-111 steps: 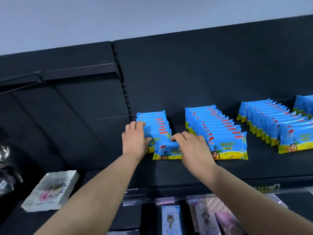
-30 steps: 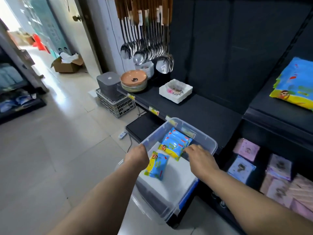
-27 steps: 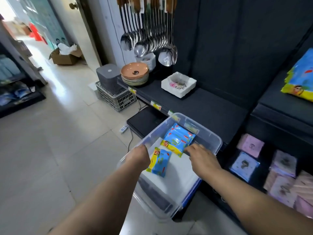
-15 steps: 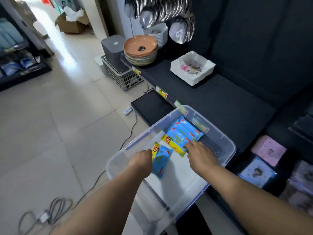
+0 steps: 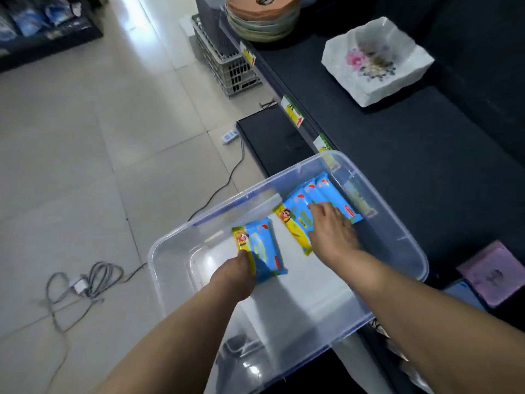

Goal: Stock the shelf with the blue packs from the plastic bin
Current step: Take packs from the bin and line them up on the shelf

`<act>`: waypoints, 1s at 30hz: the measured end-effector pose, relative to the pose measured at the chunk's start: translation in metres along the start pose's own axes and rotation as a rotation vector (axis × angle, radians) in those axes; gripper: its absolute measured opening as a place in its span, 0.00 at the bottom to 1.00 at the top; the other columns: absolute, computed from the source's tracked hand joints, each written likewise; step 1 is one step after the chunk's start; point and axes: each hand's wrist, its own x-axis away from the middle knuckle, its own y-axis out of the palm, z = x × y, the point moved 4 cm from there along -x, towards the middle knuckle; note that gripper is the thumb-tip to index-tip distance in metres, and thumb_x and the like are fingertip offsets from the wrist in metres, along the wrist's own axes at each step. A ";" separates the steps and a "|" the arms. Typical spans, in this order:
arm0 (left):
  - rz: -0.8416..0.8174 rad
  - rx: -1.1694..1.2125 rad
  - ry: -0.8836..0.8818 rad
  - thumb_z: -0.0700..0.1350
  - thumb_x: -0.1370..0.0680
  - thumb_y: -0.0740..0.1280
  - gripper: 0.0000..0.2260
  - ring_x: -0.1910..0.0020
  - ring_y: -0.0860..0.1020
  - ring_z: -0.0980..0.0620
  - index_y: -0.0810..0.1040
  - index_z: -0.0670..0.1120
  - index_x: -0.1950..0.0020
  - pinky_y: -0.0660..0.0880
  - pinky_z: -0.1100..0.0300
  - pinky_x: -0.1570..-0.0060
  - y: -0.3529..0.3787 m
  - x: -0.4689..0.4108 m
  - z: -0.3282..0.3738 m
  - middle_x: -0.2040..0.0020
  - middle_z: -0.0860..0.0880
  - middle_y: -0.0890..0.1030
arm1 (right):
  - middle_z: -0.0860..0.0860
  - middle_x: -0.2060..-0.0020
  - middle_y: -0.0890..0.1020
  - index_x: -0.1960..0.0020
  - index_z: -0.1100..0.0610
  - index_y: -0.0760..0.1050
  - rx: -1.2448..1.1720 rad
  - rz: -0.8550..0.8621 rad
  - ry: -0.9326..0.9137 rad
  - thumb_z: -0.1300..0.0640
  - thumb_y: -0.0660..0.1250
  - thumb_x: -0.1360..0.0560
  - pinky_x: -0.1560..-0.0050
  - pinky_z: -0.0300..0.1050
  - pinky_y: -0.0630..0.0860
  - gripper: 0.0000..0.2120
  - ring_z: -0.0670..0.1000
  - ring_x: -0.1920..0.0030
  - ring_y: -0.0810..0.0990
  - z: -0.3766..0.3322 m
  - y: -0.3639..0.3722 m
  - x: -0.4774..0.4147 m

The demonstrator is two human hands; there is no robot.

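Both hands (image 5: 332, 234) lower, on blue packs (image 5: 262, 248).

Clear, glossy plastic in the bin (image 5: 409, 226), smooth-walled, with light glaring off its white floor. Shiny printed film on the blue packs (image 5: 326, 194), likewise on the single pack (image 5: 265, 245). Matt black finish on the shelf (image 5: 412, 155). Glazed, glossy ceramic in the white dish (image 5: 397, 81) and the stacked bowls (image 5: 264, 21). Smooth, faintly reflective pale tile across the floor (image 5: 85, 137). Grey moulded plastic in the lattice crate (image 5: 227, 69).
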 end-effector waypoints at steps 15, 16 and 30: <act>0.225 -0.835 0.557 0.41 0.19 0.56 0.18 0.24 0.56 0.42 0.65 0.45 0.29 0.55 0.43 0.27 -0.020 -0.038 0.038 0.23 0.43 0.59 | 0.55 0.40 0.72 0.38 0.57 0.64 0.047 -0.003 0.168 0.45 0.74 0.32 0.42 0.50 0.69 0.31 0.55 0.38 0.71 0.007 0.014 -0.020; 0.301 -0.833 0.613 0.39 0.21 0.54 0.15 0.30 0.67 0.42 0.73 0.44 0.37 0.62 0.44 0.30 -0.023 -0.035 0.042 0.32 0.41 0.72 | 0.54 0.41 0.73 0.40 0.57 0.64 0.027 0.004 0.167 0.47 0.73 0.30 0.42 0.51 0.69 0.27 0.56 0.39 0.72 0.010 0.012 -0.018; 0.248 -0.508 0.346 0.40 0.22 0.61 0.14 0.43 0.77 0.42 0.68 0.46 0.37 0.72 0.53 0.51 -0.083 0.011 0.032 0.42 0.44 0.78 | 0.52 0.45 0.77 0.38 0.52 0.62 -0.115 0.235 0.267 0.60 0.60 0.24 0.47 0.48 0.71 0.16 0.56 0.45 0.77 0.016 -0.060 0.058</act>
